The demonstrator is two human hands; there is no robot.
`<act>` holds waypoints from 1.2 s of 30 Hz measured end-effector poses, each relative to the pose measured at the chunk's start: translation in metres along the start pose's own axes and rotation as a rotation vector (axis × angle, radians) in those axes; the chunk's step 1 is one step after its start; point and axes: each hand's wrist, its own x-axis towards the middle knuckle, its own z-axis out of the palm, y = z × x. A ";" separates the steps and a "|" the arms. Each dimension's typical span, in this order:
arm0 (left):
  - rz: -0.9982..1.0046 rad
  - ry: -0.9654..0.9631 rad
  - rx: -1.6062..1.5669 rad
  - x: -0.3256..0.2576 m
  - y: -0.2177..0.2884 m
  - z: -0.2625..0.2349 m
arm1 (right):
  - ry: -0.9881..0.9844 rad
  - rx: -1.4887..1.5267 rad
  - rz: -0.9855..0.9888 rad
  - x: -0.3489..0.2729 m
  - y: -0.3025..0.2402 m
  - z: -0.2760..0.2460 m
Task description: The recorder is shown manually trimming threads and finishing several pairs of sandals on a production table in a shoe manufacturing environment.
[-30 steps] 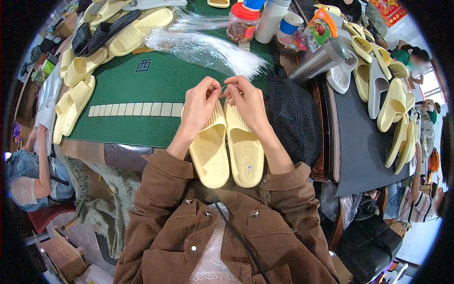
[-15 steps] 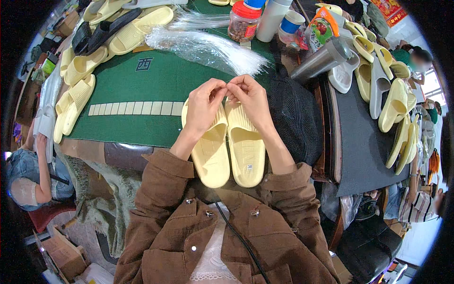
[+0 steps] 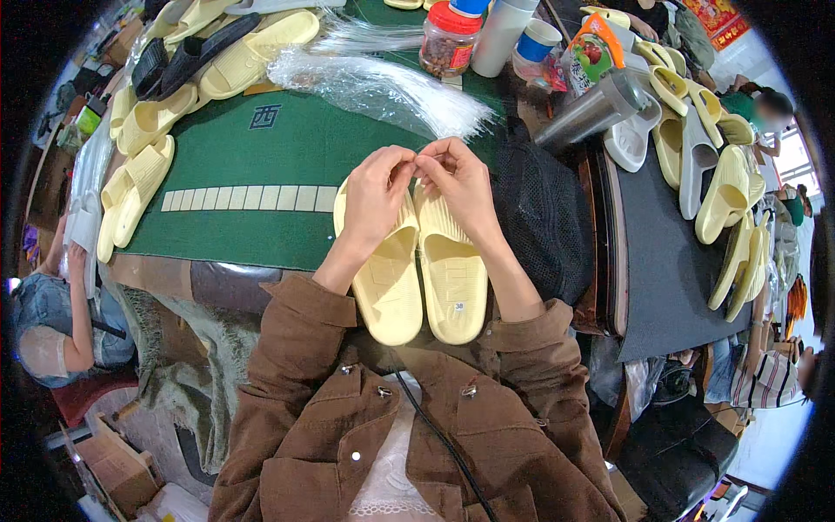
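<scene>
Two pale yellow slide slippers lie side by side at the near table edge, the left slipper (image 3: 389,291) touching or almost touching the right slipper (image 3: 457,283), which has a small white sticker on its heel. Over their toe ends my left hand (image 3: 376,191) and my right hand (image 3: 458,187) meet, fingertips pinched together. Whatever is between the fingers is too thin or too hidden to name. Beyond my hands, a bundle of clear plastic strands (image 3: 383,87) in a clear bag lies on the green mat (image 3: 217,148).
Yellow slippers (image 3: 139,191) and black slippers (image 3: 204,56) line the far left. A red-lidded jar (image 3: 448,43), a white bottle (image 3: 503,39) and a steel tumbler (image 3: 596,109) stand beyond. A black mesh bag (image 3: 539,226) sits right of my hands. Co-workers sit at both sides.
</scene>
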 end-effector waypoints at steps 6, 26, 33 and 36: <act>-0.102 -0.041 -0.019 0.001 0.002 -0.001 | 0.055 0.028 0.031 -0.002 -0.001 0.001; 0.029 0.031 0.158 0.002 -0.002 0.001 | 0.059 -0.200 -0.233 0.001 -0.001 -0.002; -0.009 0.005 0.196 0.002 -0.003 0.001 | 0.120 0.344 -0.113 -0.014 -0.044 -0.006; 0.002 0.012 0.124 0.002 -0.002 -0.001 | 0.059 0.393 -0.151 -0.043 -0.081 -0.013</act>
